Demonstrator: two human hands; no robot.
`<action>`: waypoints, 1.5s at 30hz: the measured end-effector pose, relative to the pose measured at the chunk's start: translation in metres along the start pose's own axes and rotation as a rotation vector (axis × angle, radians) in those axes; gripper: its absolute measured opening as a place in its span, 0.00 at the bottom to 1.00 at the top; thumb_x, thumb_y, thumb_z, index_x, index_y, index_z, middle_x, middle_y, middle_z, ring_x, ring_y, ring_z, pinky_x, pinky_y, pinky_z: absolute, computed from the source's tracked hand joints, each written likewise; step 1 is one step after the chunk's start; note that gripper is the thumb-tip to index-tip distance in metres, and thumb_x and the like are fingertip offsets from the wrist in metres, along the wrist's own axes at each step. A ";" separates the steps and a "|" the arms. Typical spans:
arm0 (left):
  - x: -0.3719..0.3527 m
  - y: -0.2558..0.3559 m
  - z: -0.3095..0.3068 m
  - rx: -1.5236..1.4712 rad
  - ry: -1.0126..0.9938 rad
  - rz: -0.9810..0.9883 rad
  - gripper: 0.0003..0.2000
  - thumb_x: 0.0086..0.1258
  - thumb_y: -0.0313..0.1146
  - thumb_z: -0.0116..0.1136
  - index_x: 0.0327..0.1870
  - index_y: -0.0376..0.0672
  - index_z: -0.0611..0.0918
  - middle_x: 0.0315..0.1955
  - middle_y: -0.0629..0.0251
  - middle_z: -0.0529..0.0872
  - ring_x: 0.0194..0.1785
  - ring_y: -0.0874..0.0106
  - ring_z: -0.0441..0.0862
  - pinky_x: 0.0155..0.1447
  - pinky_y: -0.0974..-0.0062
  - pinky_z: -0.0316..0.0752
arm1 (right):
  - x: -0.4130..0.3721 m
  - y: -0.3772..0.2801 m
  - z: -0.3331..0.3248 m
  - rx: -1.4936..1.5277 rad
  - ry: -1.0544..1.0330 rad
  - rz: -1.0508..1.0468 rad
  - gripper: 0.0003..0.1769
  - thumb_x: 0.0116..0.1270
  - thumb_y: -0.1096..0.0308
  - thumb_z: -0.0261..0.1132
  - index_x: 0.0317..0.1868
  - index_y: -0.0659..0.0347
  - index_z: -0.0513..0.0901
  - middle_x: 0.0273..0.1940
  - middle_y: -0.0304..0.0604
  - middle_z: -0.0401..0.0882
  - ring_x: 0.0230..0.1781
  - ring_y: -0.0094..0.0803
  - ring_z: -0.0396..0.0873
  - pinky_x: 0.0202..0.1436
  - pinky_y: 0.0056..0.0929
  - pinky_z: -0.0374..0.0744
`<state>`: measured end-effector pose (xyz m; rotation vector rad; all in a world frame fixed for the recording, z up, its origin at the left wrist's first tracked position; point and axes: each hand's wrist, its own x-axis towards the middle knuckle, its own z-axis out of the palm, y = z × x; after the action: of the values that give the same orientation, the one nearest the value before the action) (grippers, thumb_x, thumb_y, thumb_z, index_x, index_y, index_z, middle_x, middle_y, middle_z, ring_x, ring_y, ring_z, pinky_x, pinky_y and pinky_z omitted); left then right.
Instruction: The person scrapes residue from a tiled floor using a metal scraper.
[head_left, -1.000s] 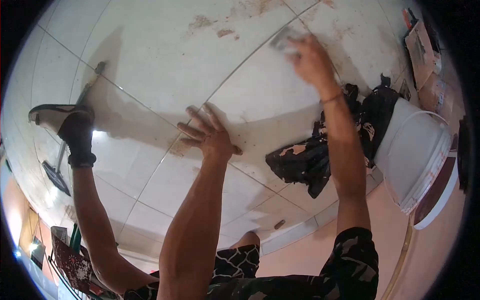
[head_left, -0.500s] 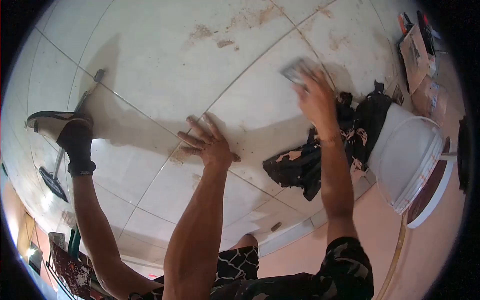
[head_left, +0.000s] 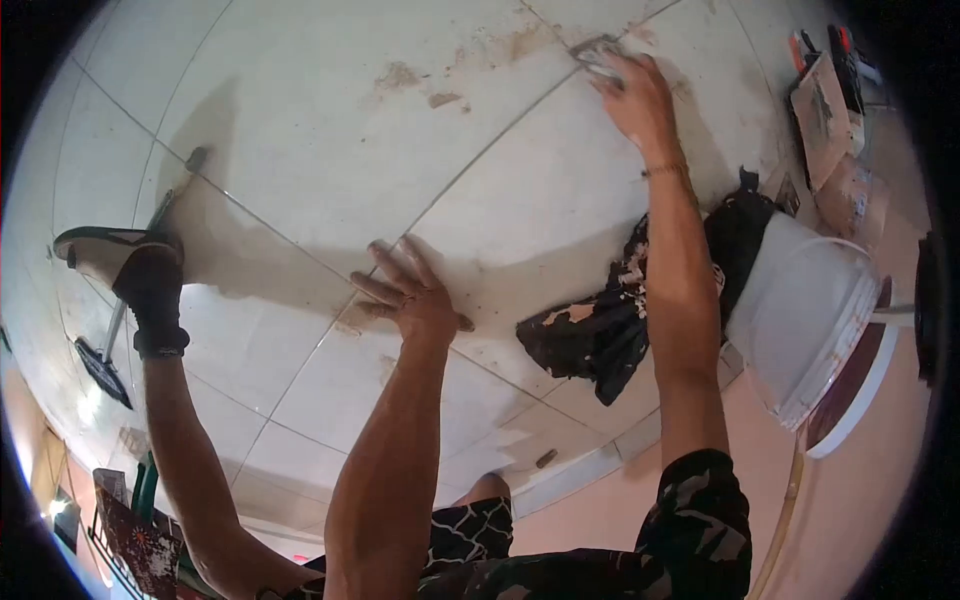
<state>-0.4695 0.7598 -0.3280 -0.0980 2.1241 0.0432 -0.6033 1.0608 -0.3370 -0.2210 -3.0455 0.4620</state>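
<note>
My left hand (head_left: 412,297) lies flat on the white tiled floor (head_left: 500,210) with its fingers spread, and nothing is in it. Brownish smears mark the tile around its fingertips. Farther out, my right hand (head_left: 638,98) grips a small grey flat piece (head_left: 597,52) and presses it to the floor near where grout lines cross. Its exact kind is too blurred to tell. Beside it are brown dirt stains (head_left: 525,42) and a small loose brown flake (head_left: 443,100). Under my right forearm lies a crumpled black plastic bag (head_left: 590,335) with pale flecks on it.
A white bucket (head_left: 800,310) lies at the right, close to the pink wall. Beyond it are a stained board (head_left: 822,120) and several tools. At the left are a person's leg and shoe (head_left: 120,255), with a long-handled tool (head_left: 105,370) lying behind.
My right hand has moved away from me across the floor, taking the grey piece up to the grout crossing. My left hand stays nearly in place.
</note>
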 end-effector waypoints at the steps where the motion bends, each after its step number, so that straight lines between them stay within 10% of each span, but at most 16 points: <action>1: -0.003 -0.002 0.002 -0.005 -0.023 -0.001 0.75 0.26 0.50 0.80 0.68 0.39 0.28 0.64 0.32 0.21 0.62 0.23 0.20 0.55 0.21 0.37 | -0.028 0.005 -0.008 -0.059 -0.011 0.017 0.24 0.56 0.57 0.66 0.53 0.56 0.78 0.43 0.53 0.76 0.47 0.48 0.73 0.51 0.38 0.73; 20: -0.003 0.001 -0.001 0.016 -0.026 -0.018 0.74 0.26 0.49 0.80 0.69 0.42 0.31 0.65 0.34 0.23 0.63 0.25 0.22 0.56 0.20 0.36 | -0.087 0.048 0.006 0.011 0.005 0.277 0.28 0.58 0.66 0.65 0.60 0.52 0.72 0.44 0.54 0.74 0.48 0.52 0.71 0.51 0.40 0.73; 26: -0.004 0.000 0.007 0.045 0.059 0.026 0.75 0.27 0.52 0.79 0.67 0.37 0.28 0.64 0.31 0.23 0.62 0.22 0.25 0.55 0.22 0.44 | -0.027 0.035 0.018 -0.044 0.096 0.073 0.29 0.60 0.57 0.62 0.61 0.58 0.71 0.40 0.56 0.75 0.50 0.49 0.71 0.52 0.40 0.72; 32: -0.003 -0.003 0.005 -0.012 0.020 0.034 0.75 0.26 0.51 0.80 0.67 0.37 0.28 0.64 0.31 0.22 0.62 0.22 0.21 0.54 0.20 0.39 | -0.105 0.003 -0.025 0.104 -0.121 0.141 0.25 0.57 0.68 0.64 0.57 0.57 0.74 0.42 0.55 0.75 0.46 0.52 0.74 0.50 0.42 0.74; 39: -0.005 -0.003 0.011 -0.004 0.049 0.030 0.76 0.24 0.49 0.81 0.67 0.39 0.27 0.64 0.32 0.21 0.62 0.23 0.21 0.54 0.20 0.37 | -0.120 0.027 -0.019 -0.381 -0.196 0.163 0.27 0.53 0.78 0.59 0.56 0.52 0.75 0.49 0.45 0.71 0.40 0.43 0.78 0.40 0.37 0.80; 45: -0.009 -0.002 0.007 -0.010 0.023 0.030 0.75 0.25 0.48 0.81 0.68 0.39 0.30 0.64 0.32 0.21 0.63 0.24 0.21 0.54 0.20 0.39 | -0.071 0.027 0.011 -0.325 -0.026 -0.178 0.32 0.54 0.80 0.55 0.62 0.48 0.69 0.46 0.46 0.73 0.38 0.43 0.79 0.37 0.37 0.81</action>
<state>-0.4586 0.7588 -0.3237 -0.0732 2.1482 0.0710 -0.5308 1.0723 -0.3578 0.0448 -3.1105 -0.0428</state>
